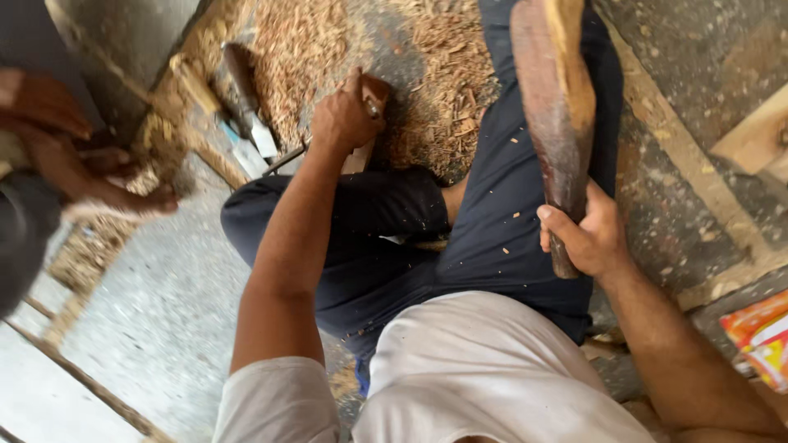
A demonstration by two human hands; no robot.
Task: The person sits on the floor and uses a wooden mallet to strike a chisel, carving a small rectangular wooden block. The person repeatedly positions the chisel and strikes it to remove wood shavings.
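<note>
Head view: your right hand [591,238] is clamped on the wooden club [554,115] lying over your thigh, left hand [345,119] closed around the chisel [373,107] at the sawdust — keep both firm.

light: soft daylight, even, fairly bright | shadows: faint, no hard edges | glare: pale floor [156,328] washed out lower left | blur: other person's hand [74,156] smeared at left edge | centre: reasonably sharp
</note>
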